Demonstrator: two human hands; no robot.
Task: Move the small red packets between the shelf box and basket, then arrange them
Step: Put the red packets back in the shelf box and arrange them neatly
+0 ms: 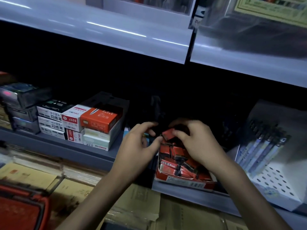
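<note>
Head view: the right hand (197,143) pinches one small red cardboard packet (168,133) between thumb and curled fingers, just above the open red cardboard shelf box (186,181) — crammed with more red packets (179,151) — on the grey metal shelf (66,146). The left hand (137,145), fingers loosely curled, has its thumb at the packet's edge; whether it grips is unclear. A red plastic basket (18,209) sits at lower left.
</note>
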